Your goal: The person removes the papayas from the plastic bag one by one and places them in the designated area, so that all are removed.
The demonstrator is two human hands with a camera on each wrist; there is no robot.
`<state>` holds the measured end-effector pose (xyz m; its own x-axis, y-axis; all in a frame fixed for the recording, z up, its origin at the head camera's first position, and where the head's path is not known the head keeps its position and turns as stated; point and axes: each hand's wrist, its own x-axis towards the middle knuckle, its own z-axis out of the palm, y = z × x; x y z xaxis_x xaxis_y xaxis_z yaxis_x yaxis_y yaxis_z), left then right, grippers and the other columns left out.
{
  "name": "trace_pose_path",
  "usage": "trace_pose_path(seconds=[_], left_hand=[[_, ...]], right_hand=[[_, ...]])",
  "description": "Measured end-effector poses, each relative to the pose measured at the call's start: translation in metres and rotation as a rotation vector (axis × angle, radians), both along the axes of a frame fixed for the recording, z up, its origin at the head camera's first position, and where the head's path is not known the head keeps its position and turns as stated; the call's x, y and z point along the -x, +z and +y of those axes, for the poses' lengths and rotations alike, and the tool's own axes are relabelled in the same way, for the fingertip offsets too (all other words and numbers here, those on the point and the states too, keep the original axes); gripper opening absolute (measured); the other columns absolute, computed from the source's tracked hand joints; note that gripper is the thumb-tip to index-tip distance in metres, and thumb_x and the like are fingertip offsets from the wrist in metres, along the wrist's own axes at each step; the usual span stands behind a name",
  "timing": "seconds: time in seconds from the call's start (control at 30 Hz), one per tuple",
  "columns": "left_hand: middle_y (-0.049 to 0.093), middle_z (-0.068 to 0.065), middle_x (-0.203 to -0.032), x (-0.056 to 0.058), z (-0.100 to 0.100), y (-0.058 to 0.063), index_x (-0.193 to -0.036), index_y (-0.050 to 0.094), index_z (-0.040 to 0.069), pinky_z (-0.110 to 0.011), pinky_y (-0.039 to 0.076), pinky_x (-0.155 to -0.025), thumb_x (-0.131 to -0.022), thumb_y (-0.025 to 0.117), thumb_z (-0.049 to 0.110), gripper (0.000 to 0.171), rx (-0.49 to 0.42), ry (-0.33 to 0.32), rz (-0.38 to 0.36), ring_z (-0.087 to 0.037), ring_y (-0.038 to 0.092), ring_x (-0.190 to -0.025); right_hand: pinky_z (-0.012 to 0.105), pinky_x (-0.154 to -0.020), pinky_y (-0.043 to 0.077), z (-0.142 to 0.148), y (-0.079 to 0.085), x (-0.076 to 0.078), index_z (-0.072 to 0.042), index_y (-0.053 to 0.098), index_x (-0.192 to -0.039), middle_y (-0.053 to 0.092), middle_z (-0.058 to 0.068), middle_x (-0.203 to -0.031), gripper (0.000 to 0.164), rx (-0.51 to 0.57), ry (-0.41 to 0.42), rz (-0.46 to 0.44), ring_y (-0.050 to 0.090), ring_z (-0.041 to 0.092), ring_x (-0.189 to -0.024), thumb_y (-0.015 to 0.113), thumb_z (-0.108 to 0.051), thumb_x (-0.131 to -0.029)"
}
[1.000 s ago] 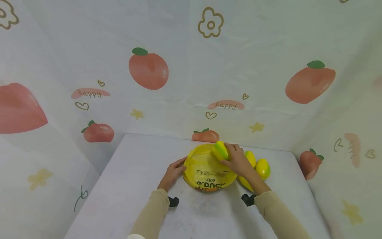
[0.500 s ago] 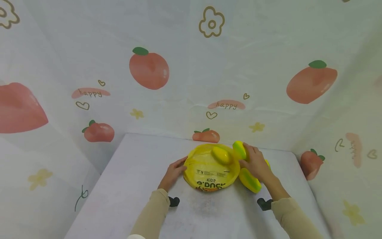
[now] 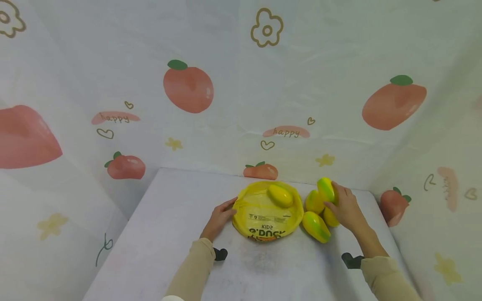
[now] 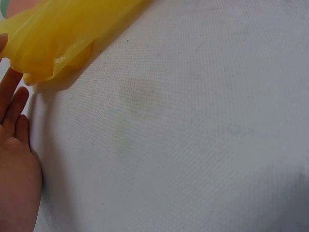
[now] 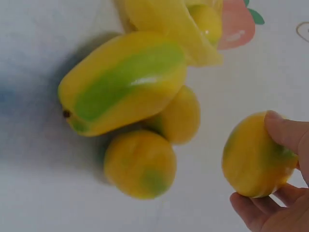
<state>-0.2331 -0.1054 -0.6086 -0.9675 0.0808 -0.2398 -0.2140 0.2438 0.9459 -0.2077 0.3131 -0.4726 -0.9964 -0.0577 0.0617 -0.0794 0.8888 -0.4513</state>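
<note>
My left hand (image 3: 217, 218) pinches the left edge of a yellow plastic bag (image 3: 260, 209) printed "KIDS" and "G.DUCK"; in the left wrist view the thumb and fingers meet its thin yellow edge (image 4: 72, 38). One yellow mango (image 3: 280, 195) lies within the bag's round rim, toward the back right. With thumb and fingers, my right hand (image 3: 347, 207) grips a yellow-green mango (image 3: 326, 190), held above the pile right of the bag. That pile has a long yellow-green fruit (image 5: 125, 82) with a brown stem spot and two rounder mangoes (image 5: 140, 164) beside it.
A white table (image 3: 180, 188) carries everything. Behind and on both sides hangs a white cloth (image 3: 226, 146) printed with peaches, hearts and "happy". The fruit pile stands close to the bag's right side. Black wrist mounts (image 3: 352, 260) sit at both sleeves.
My right hand has moved from over the bag to the right, carrying the mango above the pile. The mango in the bag has come into view. My left hand stays at the bag's edge.
</note>
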Motion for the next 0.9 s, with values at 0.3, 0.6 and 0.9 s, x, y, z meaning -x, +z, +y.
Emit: trace_pose_path(seconds=[0.3, 0.6, 0.9], left_hand=[[0.051, 0.008, -0.156, 0.0, 0.0, -0.001, -0.141, 0.061, 0.039, -0.059, 0.019, -0.129, -0.095, 0.066, 0.028, 0.048, -0.012, -0.01, -0.004, -0.026, 0.032, -0.156], [0.051, 0.01, -0.156, -0.001, -0.001, 0.002, -0.14, 0.06, 0.042, -0.058, 0.018, -0.129, -0.094, 0.066, 0.029, 0.047, -0.013, -0.01, -0.01, -0.024, 0.032, -0.156], [0.052, 0.009, -0.155, 0.001, -0.002, -0.003, -0.14, 0.061, 0.041, -0.058, 0.018, -0.129, -0.094, 0.067, 0.03, 0.047, -0.015, -0.017, 0.001, -0.024, 0.032, -0.156]], right_hand=[[0.077, -0.1, 0.039, 0.036, -0.006, -0.008, 0.014, 0.031, -0.149, 0.04, 0.046, -0.136, 0.072, -0.037, -0.038, 0.121, 0.042, 0.065, -0.117, 0.07, -0.006, -0.092], [0.078, -0.103, 0.034, 0.062, -0.02, -0.012, 0.017, 0.03, -0.148, 0.038, 0.047, -0.136, 0.072, -0.067, -0.095, 0.099, 0.04, 0.062, -0.118, 0.068, -0.008, -0.092], [0.078, -0.101, 0.035, 0.078, -0.04, -0.021, 0.021, 0.033, -0.143, 0.042, 0.049, -0.132, 0.068, -0.071, -0.135, 0.057, 0.041, 0.063, -0.118, 0.065, -0.011, -0.093]])
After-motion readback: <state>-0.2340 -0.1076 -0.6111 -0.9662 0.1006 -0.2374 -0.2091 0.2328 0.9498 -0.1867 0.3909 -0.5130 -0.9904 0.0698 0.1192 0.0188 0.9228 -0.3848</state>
